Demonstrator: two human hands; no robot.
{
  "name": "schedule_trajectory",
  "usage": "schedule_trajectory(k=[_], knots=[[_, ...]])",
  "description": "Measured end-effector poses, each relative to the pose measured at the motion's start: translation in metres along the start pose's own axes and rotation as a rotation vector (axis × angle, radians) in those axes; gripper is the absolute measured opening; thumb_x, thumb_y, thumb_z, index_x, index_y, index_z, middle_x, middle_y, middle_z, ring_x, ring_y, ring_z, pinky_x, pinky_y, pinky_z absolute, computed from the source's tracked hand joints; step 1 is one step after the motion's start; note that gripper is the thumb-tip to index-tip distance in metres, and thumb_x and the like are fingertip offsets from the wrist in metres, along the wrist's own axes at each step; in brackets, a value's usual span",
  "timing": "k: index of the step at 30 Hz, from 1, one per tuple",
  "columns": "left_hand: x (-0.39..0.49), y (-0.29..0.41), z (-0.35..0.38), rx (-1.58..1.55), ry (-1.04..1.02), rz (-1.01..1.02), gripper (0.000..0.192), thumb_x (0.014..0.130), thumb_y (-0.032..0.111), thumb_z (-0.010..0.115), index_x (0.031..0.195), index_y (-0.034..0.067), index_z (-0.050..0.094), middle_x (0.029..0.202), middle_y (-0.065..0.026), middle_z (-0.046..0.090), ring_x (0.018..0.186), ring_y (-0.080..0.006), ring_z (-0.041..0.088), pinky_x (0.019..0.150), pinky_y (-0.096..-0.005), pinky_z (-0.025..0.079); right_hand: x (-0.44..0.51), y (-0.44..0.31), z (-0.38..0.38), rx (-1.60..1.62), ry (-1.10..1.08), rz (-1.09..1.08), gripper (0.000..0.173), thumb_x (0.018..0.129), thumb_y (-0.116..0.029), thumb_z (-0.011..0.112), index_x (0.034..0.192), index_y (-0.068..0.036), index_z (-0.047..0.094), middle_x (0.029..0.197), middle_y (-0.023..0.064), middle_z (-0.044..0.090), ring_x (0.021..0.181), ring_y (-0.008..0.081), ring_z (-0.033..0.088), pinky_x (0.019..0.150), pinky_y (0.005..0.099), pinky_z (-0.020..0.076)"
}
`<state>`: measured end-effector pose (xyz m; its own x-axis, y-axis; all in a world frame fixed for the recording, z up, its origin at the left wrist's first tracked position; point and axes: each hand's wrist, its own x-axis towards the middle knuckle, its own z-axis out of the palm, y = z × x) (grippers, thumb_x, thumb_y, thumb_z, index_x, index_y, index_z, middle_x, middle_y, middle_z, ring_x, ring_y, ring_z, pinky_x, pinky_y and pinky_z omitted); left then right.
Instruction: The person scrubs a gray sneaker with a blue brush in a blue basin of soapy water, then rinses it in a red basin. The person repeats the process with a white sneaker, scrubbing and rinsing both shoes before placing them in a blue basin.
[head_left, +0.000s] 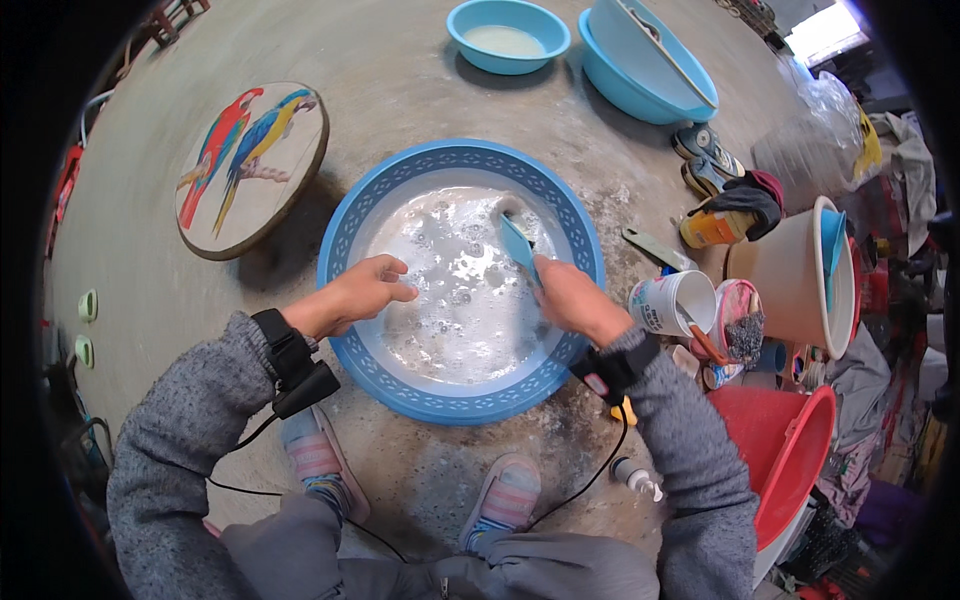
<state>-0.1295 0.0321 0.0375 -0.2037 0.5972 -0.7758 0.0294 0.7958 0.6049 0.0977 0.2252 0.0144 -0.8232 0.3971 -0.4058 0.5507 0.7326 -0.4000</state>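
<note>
A large blue plastic basin (459, 412) with a patterned rim stands on the floor before me, filled with cloudy, sudsy water (450, 300). My right hand (574, 298) is closed around the handle of a light-blue brush (517, 244) at the basin's right side. The brush's far end meets the foamy water, and its bristles are hidden. Over the left part of the basin, my left hand (364, 292) holds nothing, its fingers apart and slightly curled above the water. Whatever may lie under the suds cannot be seen.
A round stool (262, 169) with a parrot picture stands at left. Light-blue basins (510, 67) are at the top. On the right are shoes (705, 157), a white tub (694, 296), a beige bucket (787, 277), a red basin (787, 457) and a pump bottle (634, 476).
</note>
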Motion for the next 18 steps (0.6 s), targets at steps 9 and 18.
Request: schedule_trajectory(k=[9, 18], knots=[[0.014, -0.029, 0.017, -0.21, -0.084, -0.128, 0.067, 0.088, 0.025, 0.066, 0.142, 0.002, 0.033, 0.138, -0.0163, 0.043, 0.124, -0.0296, 0.043, 0.098, -0.0528, 0.038, 0.056, -0.027, 0.036, 0.315, -0.585, 0.381, 0.078, 0.079, -0.011, 0.067, 0.13, 0.012, 0.013, 0.083, 0.0185, 0.064, 0.054, 0.0213, 0.065, 0.041, 0.0363, 0.0506], [0.014, -0.041, 0.036, -0.459, -0.1, -0.263, 0.074, 0.09, 0.022, 0.061, 0.147, 0.002, 0.019, 0.149, -0.0193, 0.03, 0.135, -0.036, 0.033, 0.101, -0.0609, 0.034, 0.073, -0.066, 0.087, 0.539, -0.367, 0.425, 0.028, 0.076, -0.017, 0.069, 0.061, 0.002, 0.055, 0.054, 0.0093, 0.057, 0.042, 0.0163, 0.054, 0.036, 0.035, 0.0392]])
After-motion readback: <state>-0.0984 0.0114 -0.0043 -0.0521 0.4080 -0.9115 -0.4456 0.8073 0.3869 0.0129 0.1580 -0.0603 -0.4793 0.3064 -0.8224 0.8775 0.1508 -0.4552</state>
